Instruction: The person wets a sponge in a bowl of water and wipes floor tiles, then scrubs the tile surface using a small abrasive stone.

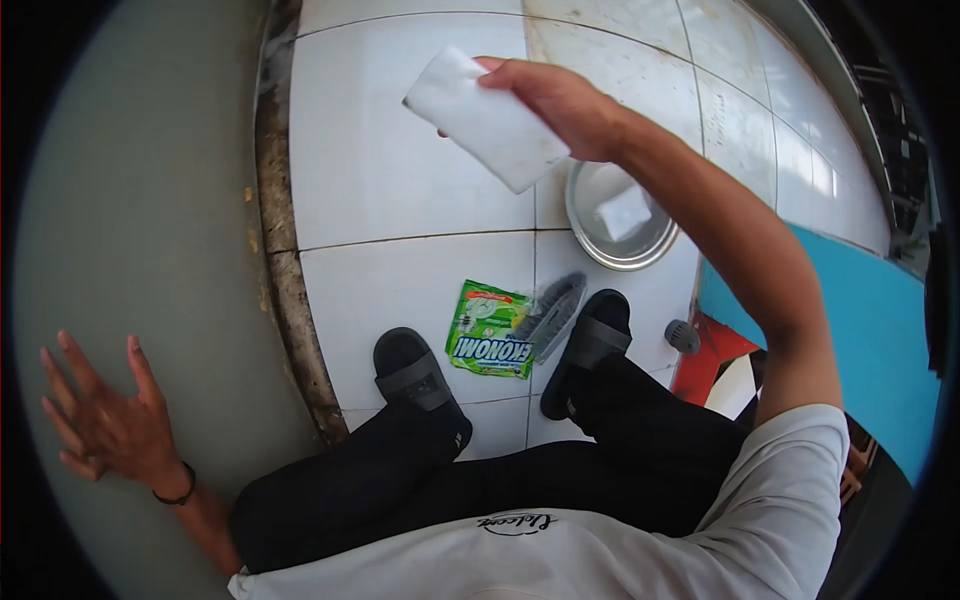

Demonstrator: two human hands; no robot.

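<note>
My right hand (pixel 560 100) grips a white rectangular sponge or folded cloth (pixel 490 120), thumb on top, held above the white tiles. Just below and right of it stands a round metal-rimmed bowl (pixel 625 245) with a white piece (pixel 623 212) inside. At the far left, my left hand (pixel 115 425) has its fingers spread against the grey surface (pixel 150 220) and holds nothing. A green packet (pixel 490 330) marked "EKONOMI" lies on the floor between my feet, and a dark brush-like item (pixel 555 312) in clear plastic is beside it.
Black sandals on my feet (pixel 415 375) flank the packet. On the right are a blue panel (pixel 850 320), a red piece (pixel 708 360) and a small grey round object (pixel 682 337). A rough, worn edge (pixel 285 270) runs between the tiles and the grey surface.
</note>
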